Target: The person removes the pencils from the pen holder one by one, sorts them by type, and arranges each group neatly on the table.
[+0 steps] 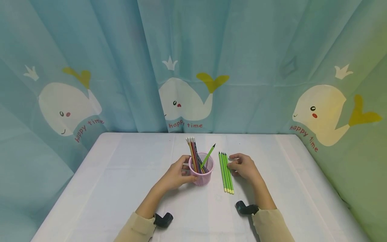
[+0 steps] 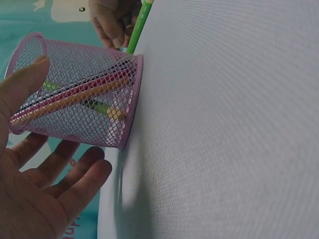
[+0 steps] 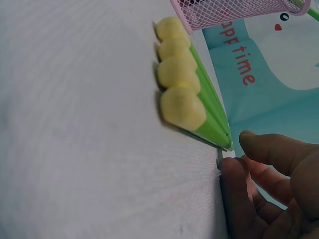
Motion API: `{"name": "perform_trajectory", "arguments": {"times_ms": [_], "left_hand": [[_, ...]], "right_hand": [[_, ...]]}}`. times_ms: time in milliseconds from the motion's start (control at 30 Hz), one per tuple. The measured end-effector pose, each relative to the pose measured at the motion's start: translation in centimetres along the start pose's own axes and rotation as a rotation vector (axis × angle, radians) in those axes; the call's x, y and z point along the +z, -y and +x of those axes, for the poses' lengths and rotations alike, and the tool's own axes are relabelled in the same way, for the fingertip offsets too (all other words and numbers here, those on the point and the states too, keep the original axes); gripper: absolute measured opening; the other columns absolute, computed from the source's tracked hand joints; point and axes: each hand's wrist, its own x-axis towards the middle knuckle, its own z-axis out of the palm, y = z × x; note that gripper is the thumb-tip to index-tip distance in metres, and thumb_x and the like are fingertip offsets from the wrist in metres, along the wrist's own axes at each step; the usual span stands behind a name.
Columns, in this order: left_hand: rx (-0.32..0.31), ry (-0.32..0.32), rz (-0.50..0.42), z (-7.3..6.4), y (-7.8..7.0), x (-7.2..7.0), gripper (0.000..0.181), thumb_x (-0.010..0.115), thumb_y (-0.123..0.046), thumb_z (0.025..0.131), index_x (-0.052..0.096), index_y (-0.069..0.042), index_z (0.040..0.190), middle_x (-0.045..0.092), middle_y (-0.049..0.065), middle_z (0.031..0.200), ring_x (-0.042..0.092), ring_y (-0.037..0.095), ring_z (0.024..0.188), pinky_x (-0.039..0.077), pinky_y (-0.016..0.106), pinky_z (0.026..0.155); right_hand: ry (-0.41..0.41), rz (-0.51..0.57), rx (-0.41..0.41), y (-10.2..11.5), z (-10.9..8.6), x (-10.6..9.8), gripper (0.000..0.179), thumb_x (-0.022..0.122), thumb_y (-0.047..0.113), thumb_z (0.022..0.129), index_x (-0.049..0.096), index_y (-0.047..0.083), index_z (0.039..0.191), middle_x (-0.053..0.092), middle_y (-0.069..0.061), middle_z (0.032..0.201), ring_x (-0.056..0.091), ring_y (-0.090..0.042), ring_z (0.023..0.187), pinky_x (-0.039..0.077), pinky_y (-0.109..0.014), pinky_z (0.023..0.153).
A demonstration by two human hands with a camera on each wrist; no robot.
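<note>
A pink mesh pencil cup (image 1: 202,180) stands upright on the table, with several pencils (image 1: 192,153) and one green pencil (image 1: 209,154), black tip up, leaning inside. My left hand (image 1: 176,174) holds the cup from its left side; in the left wrist view the thumb (image 2: 31,79) lies against the mesh and the fingers reach behind. Several green pencils (image 1: 226,172) with pale yellow ends lie side by side right of the cup, tips away from me. At their right edge is my right hand (image 1: 245,167), thumb and fingers apart, with nothing gripped in the right wrist view.
The white table (image 1: 136,161) ends at a blue-green curtain (image 1: 257,67) printed with whales. A dark wrist-worn device sits at each cuff, the left one (image 1: 163,220) and the right one (image 1: 246,208) just above the table.
</note>
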Motion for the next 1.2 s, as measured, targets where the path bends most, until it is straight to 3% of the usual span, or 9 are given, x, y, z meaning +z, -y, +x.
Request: {"name": "perform_trajectory", "arguments": {"times_ms": [333, 533, 867, 1033, 1200], "left_hand": [[0.015, -0.003, -0.011, 0.0, 0.1, 0.1, 0.070, 0.083, -0.013, 0.081, 0.044, -0.006, 0.139, 0.055, 0.015, 0.137, 0.061, 0.034, 0.119, 0.052, 0.050, 0.102], [0.009, 0.001, -0.033, -0.1, -0.1, 0.0, 0.069, 0.083, -0.013, 0.081, 0.045, -0.007, 0.138, 0.055, 0.015, 0.137, 0.061, 0.034, 0.119, 0.052, 0.049, 0.102], [0.004, 0.002, 0.010, 0.0, 0.2, 0.1, 0.069, 0.084, -0.019, 0.081, 0.045, -0.009, 0.138, 0.056, 0.013, 0.136, 0.062, 0.031, 0.118, 0.053, 0.044, 0.101], [-0.002, -0.003, 0.013, 0.0, 0.2, 0.1, 0.069, 0.084, -0.017, 0.081, 0.046, -0.008, 0.137, 0.056, 0.014, 0.136, 0.062, 0.031, 0.118, 0.052, 0.046, 0.102], [-0.002, 0.000, 0.008, 0.1, 0.1, 0.1, 0.070, 0.084, -0.017, 0.081, 0.045, -0.008, 0.138, 0.055, 0.014, 0.137, 0.062, 0.032, 0.118, 0.053, 0.045, 0.101]], "right_hand": [[0.013, -0.005, -0.035, 0.5, -0.2, -0.2, 0.042, 0.073, 0.014, 0.089, 0.060, 0.005, 0.128, 0.065, -0.012, 0.097, 0.065, -0.019, 0.077, 0.061, -0.030, 0.063], [0.042, 0.052, -0.128, 2.0, -1.0, -0.6, 0.042, 0.072, 0.013, 0.090, 0.060, 0.003, 0.129, 0.064, -0.014, 0.098, 0.065, -0.022, 0.080, 0.063, -0.034, 0.065], [0.112, 0.153, -0.262, 4.3, -2.3, -0.4, 0.040, 0.072, 0.016, 0.092, 0.061, 0.001, 0.128, 0.063, -0.016, 0.100, 0.065, -0.031, 0.088, 0.063, -0.043, 0.070], [0.158, 0.197, -0.307, 4.9, -2.8, 0.1, 0.041, 0.072, 0.022, 0.093, 0.061, 0.004, 0.129, 0.062, -0.015, 0.102, 0.065, -0.039, 0.096, 0.063, -0.043, 0.073], [0.177, 0.202, -0.353, 5.3, -3.0, 1.0, 0.041, 0.069, 0.025, 0.095, 0.061, 0.005, 0.129, 0.061, -0.015, 0.104, 0.065, -0.036, 0.095, 0.063, -0.040, 0.074]]}}
